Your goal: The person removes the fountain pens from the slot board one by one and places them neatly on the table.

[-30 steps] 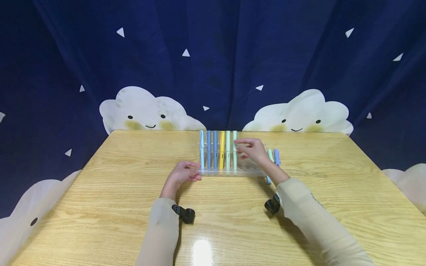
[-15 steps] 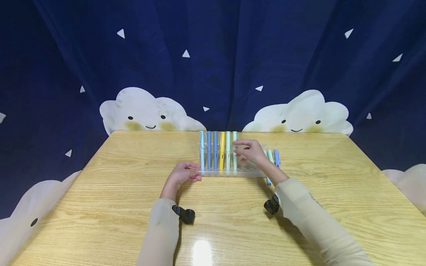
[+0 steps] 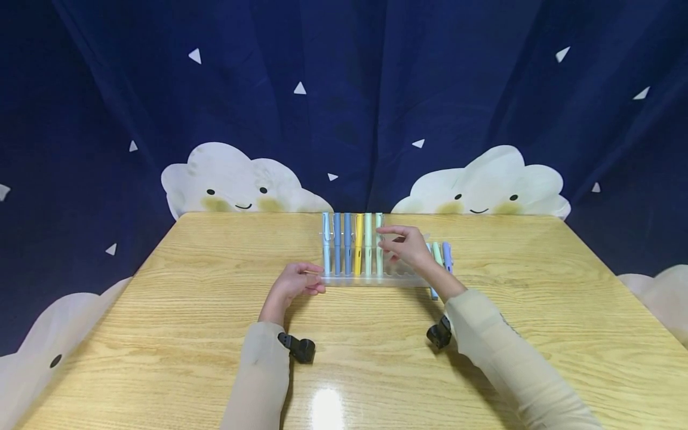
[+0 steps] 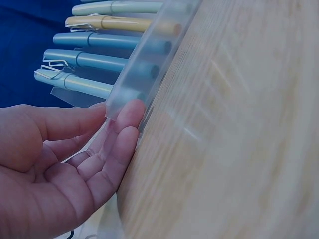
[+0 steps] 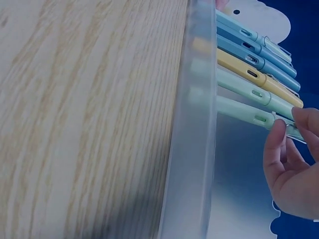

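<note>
A clear pen rack [image 3: 398,280] holds a row of capped pens in its left part: a light blue pen [image 3: 326,251], two darker blue pens [image 3: 337,239], a yellow pen [image 3: 358,245] and two pale green pens. My left hand [image 3: 295,280] grips the rack's front left corner between thumb and fingers, as the left wrist view shows. With thumb and forefinger, my right hand [image 3: 409,246] pinches the cap of the rightmost pale green pen [image 5: 244,110], near its clip. That pen lies in its slot, its lower end behind the frosted front lip [image 5: 192,149].
Just right of the rack, a purple pen [image 3: 447,251], a green pen [image 3: 437,252] and a blue pen [image 3: 434,294] lie on the wooden table [image 3: 376,358], partly hidden by my right wrist. A dark blue curtain [image 3: 344,89] hangs behind the table.
My right hand has shifted very slightly left along the rightmost green pen, its fingers drawing closer about the cap. The left hand stays at the rack's corner.
</note>
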`<state>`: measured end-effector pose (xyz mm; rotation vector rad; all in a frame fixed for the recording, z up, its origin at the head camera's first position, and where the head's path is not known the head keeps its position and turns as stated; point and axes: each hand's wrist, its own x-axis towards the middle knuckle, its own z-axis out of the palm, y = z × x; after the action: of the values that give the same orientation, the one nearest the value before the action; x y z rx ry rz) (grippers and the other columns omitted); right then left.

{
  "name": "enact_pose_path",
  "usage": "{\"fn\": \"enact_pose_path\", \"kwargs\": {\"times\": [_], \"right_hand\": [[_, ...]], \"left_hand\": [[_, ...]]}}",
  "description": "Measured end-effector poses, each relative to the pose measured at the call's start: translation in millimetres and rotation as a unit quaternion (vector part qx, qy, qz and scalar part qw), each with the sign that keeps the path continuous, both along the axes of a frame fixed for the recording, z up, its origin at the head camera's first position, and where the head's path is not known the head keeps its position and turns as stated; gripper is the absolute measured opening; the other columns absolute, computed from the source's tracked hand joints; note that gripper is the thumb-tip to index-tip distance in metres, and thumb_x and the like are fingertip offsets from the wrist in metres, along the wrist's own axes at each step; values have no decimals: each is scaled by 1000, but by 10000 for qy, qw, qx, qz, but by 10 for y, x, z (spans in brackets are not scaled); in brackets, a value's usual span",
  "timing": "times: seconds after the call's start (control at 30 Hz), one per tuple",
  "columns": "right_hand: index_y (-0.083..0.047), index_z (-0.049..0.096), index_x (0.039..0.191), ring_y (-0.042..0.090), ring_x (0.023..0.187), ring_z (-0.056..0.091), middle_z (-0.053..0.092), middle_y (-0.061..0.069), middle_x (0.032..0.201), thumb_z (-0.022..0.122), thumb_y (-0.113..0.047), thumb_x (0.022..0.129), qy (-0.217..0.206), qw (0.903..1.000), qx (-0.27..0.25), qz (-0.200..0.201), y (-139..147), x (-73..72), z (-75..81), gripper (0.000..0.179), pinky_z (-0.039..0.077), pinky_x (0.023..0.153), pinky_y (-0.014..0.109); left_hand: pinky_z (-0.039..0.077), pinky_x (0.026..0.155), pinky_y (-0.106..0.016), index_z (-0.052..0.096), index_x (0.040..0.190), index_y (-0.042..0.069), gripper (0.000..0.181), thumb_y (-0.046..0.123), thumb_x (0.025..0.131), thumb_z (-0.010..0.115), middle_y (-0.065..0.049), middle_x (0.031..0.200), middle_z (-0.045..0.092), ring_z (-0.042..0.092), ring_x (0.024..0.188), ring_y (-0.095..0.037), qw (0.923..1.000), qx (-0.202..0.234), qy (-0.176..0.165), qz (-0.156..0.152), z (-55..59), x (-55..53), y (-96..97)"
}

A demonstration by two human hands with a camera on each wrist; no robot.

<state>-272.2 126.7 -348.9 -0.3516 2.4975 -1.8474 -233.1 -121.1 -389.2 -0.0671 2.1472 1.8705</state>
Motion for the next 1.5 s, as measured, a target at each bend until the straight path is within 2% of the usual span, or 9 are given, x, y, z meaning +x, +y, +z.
{"fn": "enact_pose_path", "kwargs": {"times": [0.13, 0.37, 0.47, 0.57, 0.7, 0.93, 1.03, 1.23, 1.5], "right_hand": [[5, 61, 109, 27, 65, 58, 63, 17, 77, 62, -2, 81, 192, 9998, -7, -92, 8, 6, 1, 29, 51, 55, 42], [4, 62, 108, 14, 63, 56, 62, 20, 93, 62, -2, 81, 428, 9989, -77, -197, 17, 6, 4, 27, 50, 52, 32], [5, 62, 106, 20, 67, 57, 62, 19, 86, 62, -1, 81, 548, 9981, -130, -249, 18, 8, 4, 26, 50, 53, 31], [6, 62, 104, 17, 67, 57, 63, 15, 82, 63, 0, 79, 699, 9969, -176, -327, 20, 5, 6, 25, 50, 54, 29], [9, 62, 102, 7, 67, 55, 62, 18, 86, 63, 4, 78, 895, 9947, -377, -337, 21, -6, 13, 24, 50, 56, 25], [14, 59, 101, 6, 73, 56, 61, 20, 96, 63, 8, 77, 995, 9910, -855, -277, 19, 7, 33, 25, 51, 62, 24], [12, 60, 100, 5, 74, 57, 61, 18, 98, 62, 9, 77, 993, 9892, -1032, -312, 28, 20, 40, 24, 52, 64, 25], [6, 64, 97, 6, 73, 59, 61, 17, 100, 62, 10, 76, 991, 9865, -1248, -389, 66, 52, 70, 21, 52, 68, 35], [12, 57, 102, 7, 75, 59, 58, 20, 104, 62, 11, 76, 1007, 9879, -1134, -320, 142, 81, 81, 27, 51, 69, 40]], "left_hand": [[52, 64, -29, 52, 110, -11, 24, -5, 87, 50, -15, 79, 64, 64, 67, -19, 10000, -1, 22, -7, 5, 8, 1], [52, 65, -29, 52, 111, -11, 25, -5, 87, 49, -14, 78, 64, 64, 68, -19, 10000, 4, 68, -62, 1, 10, -3], [51, 64, -29, 52, 111, -11, 25, -5, 87, 49, -14, 77, 64, 64, 68, -19, 10000, -11, 67, -51, -3, 8, -3], [51, 65, -29, 52, 111, -11, 25, -5, 87, 49, -14, 77, 64, 64, 68, -19, 10000, -18, 60, -38, -5, 9, -1], [51, 65, -29, 52, 111, -11, 25, -5, 87, 49, -14, 77, 64, 63, 67, -19, 10000, -27, 67, -42, -4, 8, -1], [51, 65, -30, 53, 111, -10, 24, -5, 87, 49, -15, 77, 64, 63, 68, -19, 9999, -54, 73, -46, -11, 3, -1], [51, 65, -30, 53, 110, -10, 23, -5, 87, 49, -16, 77, 64, 63, 68, -20, 9999, -69, 73, -36, -17, -2, 0], [51, 65, -30, 54, 109, -9, 23, -4, 87, 50, -15, 76, 64, 63, 67, -19, 10000, -70, 35, 0, -16, -6, 1], [52, 63, -28, 53, 110, -10, 23, -5, 87, 50, -14, 76, 64, 63, 66, -18, 10000, 10, 30, 1, -16, -8, -2]]}}
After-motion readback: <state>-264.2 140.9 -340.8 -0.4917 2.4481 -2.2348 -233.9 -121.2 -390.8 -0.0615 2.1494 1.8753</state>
